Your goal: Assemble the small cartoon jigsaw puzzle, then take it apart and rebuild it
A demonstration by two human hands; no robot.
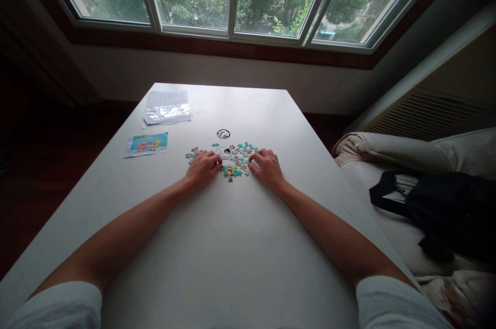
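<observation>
Small jigsaw puzzle pieces [247, 148], mostly teal with some pink and yellow, lie scattered on the white table [232, 246]. Several pieces sit joined in a yellow and teal cluster [230, 171] between my hands. My left hand [203, 168] rests at the cluster's left side, its fingers curled and the tips pressed together; whatever is in them is too small to make out. On the right, my right hand [268, 168] touches the table by the pieces, with thumb and forefinger apart and a light gap between them.
A clear round ring-like object [223, 152] lies among the pieces, and a round shiny disc [223, 134] behind it. At the left are a colourful picture sheet [148, 143] and papers with a clear plastic bag [168, 112]. A sofa [387, 163] with dark clothing [445, 210] stands right.
</observation>
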